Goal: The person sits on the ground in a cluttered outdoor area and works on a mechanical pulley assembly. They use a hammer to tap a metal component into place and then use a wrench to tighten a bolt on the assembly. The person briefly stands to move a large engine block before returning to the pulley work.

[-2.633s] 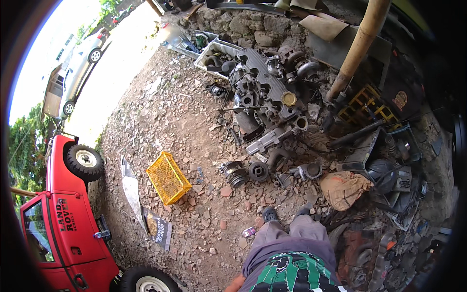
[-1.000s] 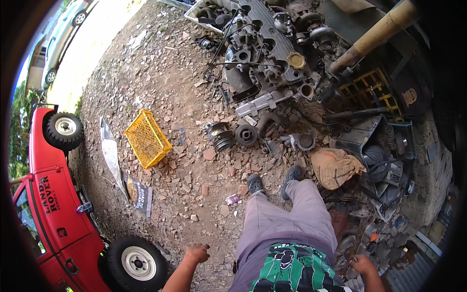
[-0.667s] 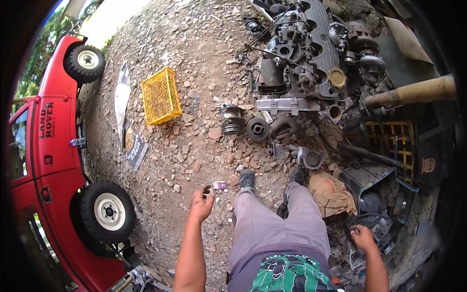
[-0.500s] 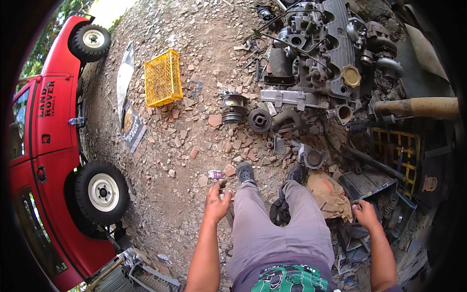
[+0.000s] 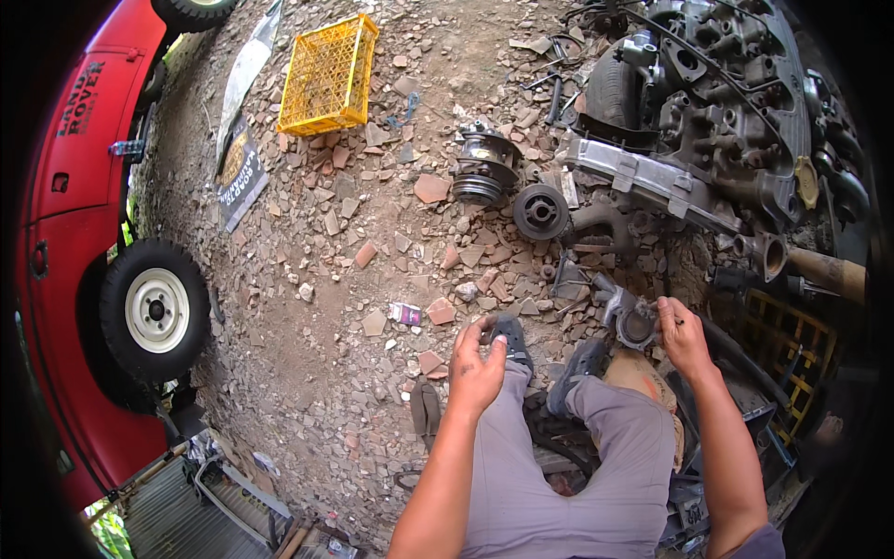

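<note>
My left hand (image 5: 477, 363) hangs over my bent left leg, just beside the grey clog (image 5: 512, 345), with fingers loosely curved, thumb apart and nothing visible in it. My right hand (image 5: 680, 331) is closed, with a small dark bit I cannot make out at its fingers, right beside a metal housing with a round opening (image 5: 635, 324). That housing lies on stones by a brown sack (image 5: 633, 377). Above it sit a dark pulley (image 5: 540, 211), a cylindrical engine part with grooves (image 5: 480, 168) and a curved manifold (image 5: 596, 224).
A large engine (image 5: 708, 112) fills the upper right, near a bamboo pole (image 5: 829, 270) and yellow grating (image 5: 782, 354). A yellow crate (image 5: 326, 74) lies on broken tile and gravel. At left stands a red off-road vehicle (image 5: 65, 242); corrugated metal (image 5: 223, 512) is at lower left.
My view has tipped down and closer to the parts. My knees have bent, and both hands have moved forward, the right one arriving beside the metal housing.
</note>
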`<state>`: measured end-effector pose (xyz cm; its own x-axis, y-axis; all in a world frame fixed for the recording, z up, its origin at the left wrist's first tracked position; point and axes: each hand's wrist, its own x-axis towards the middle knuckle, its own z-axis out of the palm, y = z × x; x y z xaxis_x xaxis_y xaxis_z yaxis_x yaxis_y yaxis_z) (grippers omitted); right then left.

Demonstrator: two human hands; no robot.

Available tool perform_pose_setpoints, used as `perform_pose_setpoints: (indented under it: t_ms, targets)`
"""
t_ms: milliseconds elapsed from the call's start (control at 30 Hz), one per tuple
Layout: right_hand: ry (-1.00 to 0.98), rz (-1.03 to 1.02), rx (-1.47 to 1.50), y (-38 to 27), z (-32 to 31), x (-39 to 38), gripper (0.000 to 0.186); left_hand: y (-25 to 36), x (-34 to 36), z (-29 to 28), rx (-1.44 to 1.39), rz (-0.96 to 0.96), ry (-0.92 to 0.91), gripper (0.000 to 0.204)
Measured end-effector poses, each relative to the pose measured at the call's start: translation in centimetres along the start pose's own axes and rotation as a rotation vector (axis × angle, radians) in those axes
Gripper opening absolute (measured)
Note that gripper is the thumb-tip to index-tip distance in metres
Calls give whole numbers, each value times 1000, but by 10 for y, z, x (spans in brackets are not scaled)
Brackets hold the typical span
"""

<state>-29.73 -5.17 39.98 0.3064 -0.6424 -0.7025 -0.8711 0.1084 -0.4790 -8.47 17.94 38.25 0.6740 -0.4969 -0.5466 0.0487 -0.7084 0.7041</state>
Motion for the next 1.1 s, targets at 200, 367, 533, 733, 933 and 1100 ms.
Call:
perform_pose_setpoints:
  t_ms: [200,367,533,733,933,1100]
  targets:
    - [99,-294,147,8,84,95,23,-38,73,30,49,119,79,34]
    - [122,-203,314,31,124,169,23,-32,139,69,44,175,136,34]
    - [146,-284,183,51,174,264,26,-61,232,120,-58,51,87,37]
    - [129,-542,-178,50,194,335,23,-121,318,161,221,-142,-82,45]
    - [40,-738,-468,38,206,340,17,-142,360,174,475,-1,-421,45]
    - [72,-796,-490,47,226,331,18,-144,364,186,483,-22,-382,39]
